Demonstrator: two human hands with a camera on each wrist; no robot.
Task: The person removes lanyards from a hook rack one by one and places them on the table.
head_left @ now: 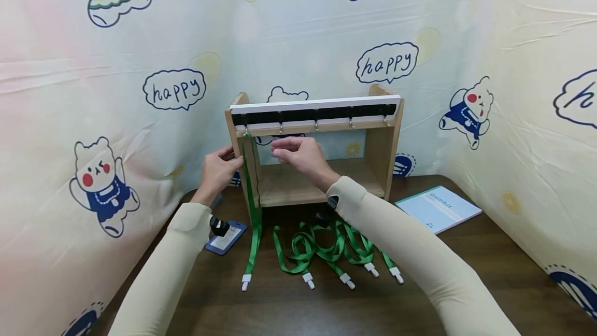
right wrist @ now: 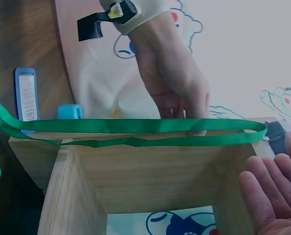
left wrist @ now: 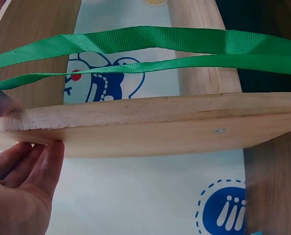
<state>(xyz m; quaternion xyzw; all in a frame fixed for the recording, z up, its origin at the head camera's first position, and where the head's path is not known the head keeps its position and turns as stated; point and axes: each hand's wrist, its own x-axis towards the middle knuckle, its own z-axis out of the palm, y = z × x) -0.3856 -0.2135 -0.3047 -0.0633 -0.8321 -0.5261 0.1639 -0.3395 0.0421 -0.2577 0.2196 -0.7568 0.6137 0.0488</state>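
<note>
A green lanyard (head_left: 254, 211) hangs from the leftmost hook of the hook strip (head_left: 333, 113) on a wooden shelf (head_left: 391, 154), its white clip (head_left: 245, 282) down by the table. My left hand (head_left: 218, 171) grips the shelf's left side panel, fingertips on the outer face and thumb at the front edge, as the left wrist view shows. My right hand (head_left: 303, 155) hovers in front of the shelf below the strip, right of the hanging lanyard. In the right wrist view its fingers (right wrist: 262, 196) are loosely bent with nothing in them.
Several green lanyards (head_left: 303, 250) with white clips lie looped on the table (head_left: 298, 307) before the shelf. A blue badge holder (head_left: 226, 237) lies at the left, and a light blue booklet (head_left: 438, 208) at the right. Printed cloth (head_left: 298, 30) surrounds the table.
</note>
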